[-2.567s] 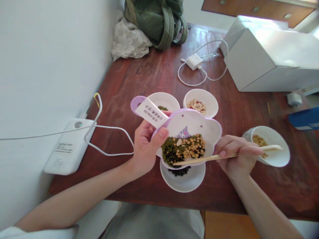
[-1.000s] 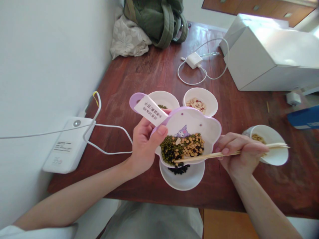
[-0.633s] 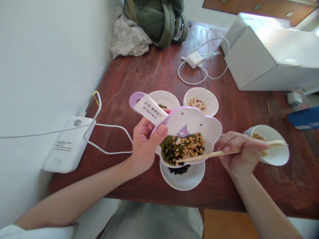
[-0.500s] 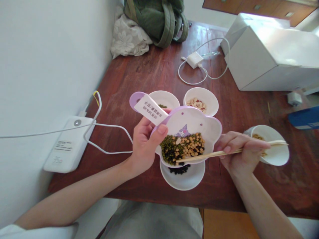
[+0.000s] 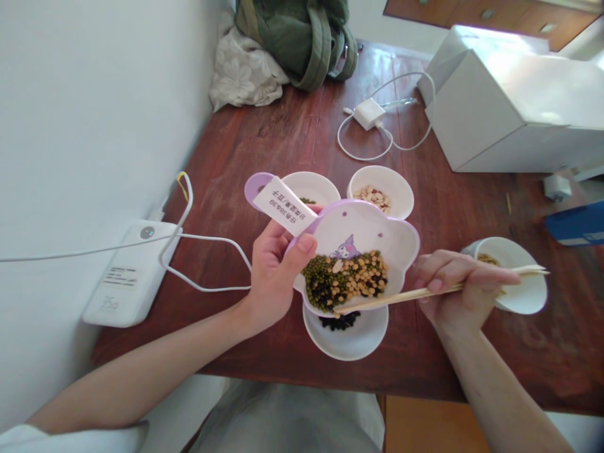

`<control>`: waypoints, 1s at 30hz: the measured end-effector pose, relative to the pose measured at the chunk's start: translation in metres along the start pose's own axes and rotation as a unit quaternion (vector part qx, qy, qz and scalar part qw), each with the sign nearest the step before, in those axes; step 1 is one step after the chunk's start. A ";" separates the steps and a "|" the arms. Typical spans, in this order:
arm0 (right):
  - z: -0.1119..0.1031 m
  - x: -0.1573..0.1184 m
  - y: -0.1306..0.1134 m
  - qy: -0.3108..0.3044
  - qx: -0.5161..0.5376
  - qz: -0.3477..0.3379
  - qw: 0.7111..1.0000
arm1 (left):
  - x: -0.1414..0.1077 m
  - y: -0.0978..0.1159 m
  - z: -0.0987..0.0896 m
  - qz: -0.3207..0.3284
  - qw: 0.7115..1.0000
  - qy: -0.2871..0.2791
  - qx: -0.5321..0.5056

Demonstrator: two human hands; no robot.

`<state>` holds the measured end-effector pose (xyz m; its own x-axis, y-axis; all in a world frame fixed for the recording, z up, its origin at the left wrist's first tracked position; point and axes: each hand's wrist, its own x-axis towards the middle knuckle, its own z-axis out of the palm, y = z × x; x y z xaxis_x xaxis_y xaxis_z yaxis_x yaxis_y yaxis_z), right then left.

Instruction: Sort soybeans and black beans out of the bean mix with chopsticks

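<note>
My left hand (image 5: pixel 278 270) is closed on the handle side of a purple-rimmed white bowl (image 5: pixel 377 217), whose handle carries a paper label (image 5: pixel 285 206). Mixed green, tan and black beans (image 5: pixel 349 280) lie in its lower part. Wooden chopsticks (image 5: pixel 401 297) are gripped in my right hand (image 5: pixel 457 286), their tips at the bowl's lower edge. Beneath the held bowl stands a white bowl (image 5: pixel 346 346) with black beans. Behind it are a white bowl (image 5: pixel 316 181) with green beans and another (image 5: pixel 401 192) with pale flat seeds. A white bowl (image 5: pixel 528 289) at the right holds tan beans.
A white power bank (image 5: pixel 127 277) with cables lies at the left by the wall. Towards the back are a green bag (image 5: pixel 292 38), patterned cloth (image 5: pixel 245 72), a white charger (image 5: pixel 369 113) and a large white box (image 5: pixel 491 113). A blue box (image 5: pixel 576 223) is at the right.
The chopstick tips have moved very slightly, down to the bowl's lower edge, and my right hand's fingers have shifted a little. The held bowl has barely moved.
</note>
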<state>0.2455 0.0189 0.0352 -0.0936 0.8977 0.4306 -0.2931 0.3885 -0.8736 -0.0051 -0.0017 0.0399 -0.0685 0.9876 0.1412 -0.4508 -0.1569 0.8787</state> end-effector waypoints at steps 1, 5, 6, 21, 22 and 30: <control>0.000 0.000 0.000 0.002 -0.001 0.000 1.000 | 0.000 0.000 0.000 -0.002 1.000 0.003 -0.001; -0.002 -0.002 0.000 0.016 -0.016 -0.004 1.000 | 0.001 0.001 0.002 -0.018 1.000 0.014 0.002; -0.002 -0.002 0.000 0.021 -0.021 -0.004 1.000 | 0.000 0.001 0.002 -0.020 1.000 0.015 0.001; 0.004 -0.003 -0.006 -0.001 -0.073 -0.013 0.997 | 0.000 0.000 0.002 -0.014 1.000 0.020 0.006; 0.004 -0.004 -0.006 -0.005 -0.076 -0.028 0.997 | 0.000 0.000 0.002 -0.016 1.000 0.021 0.008; 0.006 -0.006 -0.008 -0.014 -0.106 -0.068 0.992 | 0.001 0.001 0.002 -0.037 0.998 0.038 0.013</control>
<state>0.2425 0.0092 0.0414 -0.0941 0.8294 0.5507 -0.0983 0.5427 -0.8342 -0.0042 -0.0009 0.0415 -0.1042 0.9937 0.0412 -0.4339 -0.0827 0.8971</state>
